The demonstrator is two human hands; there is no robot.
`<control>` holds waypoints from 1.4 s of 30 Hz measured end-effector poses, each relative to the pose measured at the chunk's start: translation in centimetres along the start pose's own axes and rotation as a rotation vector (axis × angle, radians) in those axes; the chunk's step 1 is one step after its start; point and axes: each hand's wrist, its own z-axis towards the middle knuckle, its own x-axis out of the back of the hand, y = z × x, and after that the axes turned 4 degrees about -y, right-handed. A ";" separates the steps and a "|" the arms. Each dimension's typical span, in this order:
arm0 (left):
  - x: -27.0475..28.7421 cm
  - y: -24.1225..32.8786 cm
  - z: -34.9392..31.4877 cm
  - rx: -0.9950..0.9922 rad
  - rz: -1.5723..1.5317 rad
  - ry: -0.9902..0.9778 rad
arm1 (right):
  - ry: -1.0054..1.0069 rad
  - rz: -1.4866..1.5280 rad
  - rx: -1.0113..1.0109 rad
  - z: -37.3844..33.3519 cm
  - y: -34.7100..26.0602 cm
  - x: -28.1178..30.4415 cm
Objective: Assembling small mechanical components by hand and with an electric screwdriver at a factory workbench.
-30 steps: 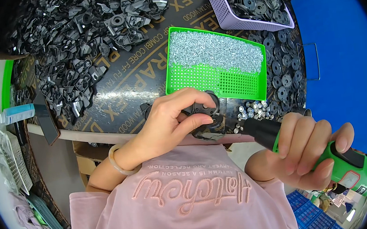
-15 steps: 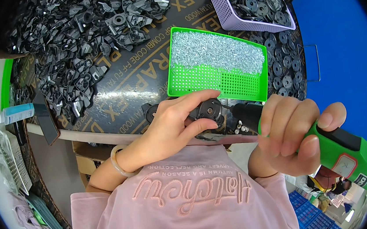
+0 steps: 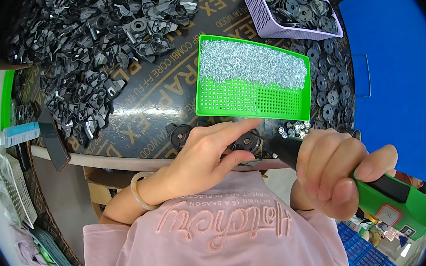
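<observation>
1 left hand point(image 3: 202, 157), 1 right hand point(image 3: 332, 167), 1 power driver point(image 3: 392, 205), 1 green tray point(image 3: 227, 98), 1 lilac basket point(image 3: 261, 15), 1 bangle point(image 3: 135, 192)

Setting: small-parts assembly workshop, by the evidence. Black lettered worktop point(image 3: 133, 102) as bench. Upper left of frame: large heap of black moulded parts point(image 3: 96, 39), many alike. Centre: green perforated tray point(image 3: 249, 114) with bulk silver screws point(image 3: 252, 60). Upper right: lilac basket point(image 3: 260, 16) full of black discs point(image 3: 305, 10); more discs spread below it. Right of frame, lower half: green-and-black power screwdriver point(image 3: 402, 209) in the right hand point(image 3: 334, 170). Lower right edge: blue crate-like stacks point(image 3: 360, 252), detail too small to read.
</observation>
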 end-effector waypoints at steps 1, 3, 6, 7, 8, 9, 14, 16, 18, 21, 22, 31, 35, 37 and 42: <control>0.0 -0.1 0.0 -0.008 -0.002 0.003 | 0.002 -0.001 -0.001 0.0 -0.1 0.0; 0.1 0.1 0.1 -0.014 -0.004 0.004 | 0.053 0.034 -0.053 0.0 -0.4 0.3; 0.4 0.0 0.1 0.140 -0.116 0.093 | 0.083 0.053 -0.013 0.2 0.1 2.0; 0.8 -0.2 -0.1 0.200 -0.161 0.104 | 0.196 0.070 -0.003 0.0 0.5 2.4; 1.2 -0.4 -0.3 0.256 -0.208 0.105 | 0.218 0.038 0.014 -0.2 1.2 3.1; 1.2 -0.9 -0.3 0.213 -0.211 0.119 | 0.239 0.007 0.030 -0.3 2.3 3.8; 1.0 -0.6 0.0 0.150 -0.300 0.141 | 0.385 -0.103 0.010 -0.8 7.4 4.3; 0.9 -1.0 0.0 0.145 -0.293 0.140 | 0.406 -0.134 -0.021 -0.9 8.1 4.4; 0.5 -2.0 -0.2 0.120 -0.309 0.227 | 0.421 -0.179 -0.070 -0.9 8.1 4.3; 0.5 -2.5 0.0 0.111 -0.320 0.270 | 0.434 -0.224 -0.105 -0.8 8.4 4.2; 0.4 -2.5 0.1 0.114 -0.321 0.267 | 0.432 -0.226 -0.098 -0.9 8.4 4.3; -0.2 -2.4 0.4 0.138 -0.416 0.316 | 0.350 -0.176 -0.042 -1.3 8.6 4.8; -0.4 -2.5 0.5 0.156 -0.439 0.325 | 0.404 -0.290 -0.136 -1.2 8.3 4.2; -0.6 -2.4 0.5 0.153 -0.435 0.331 | 0.344 -0.171 -0.042 -1.5 8.4 4.9; -0.6 -2.4 0.6 0.149 -0.310 0.366 | 0.376 -0.129 0.011 0.0 6.0 4.1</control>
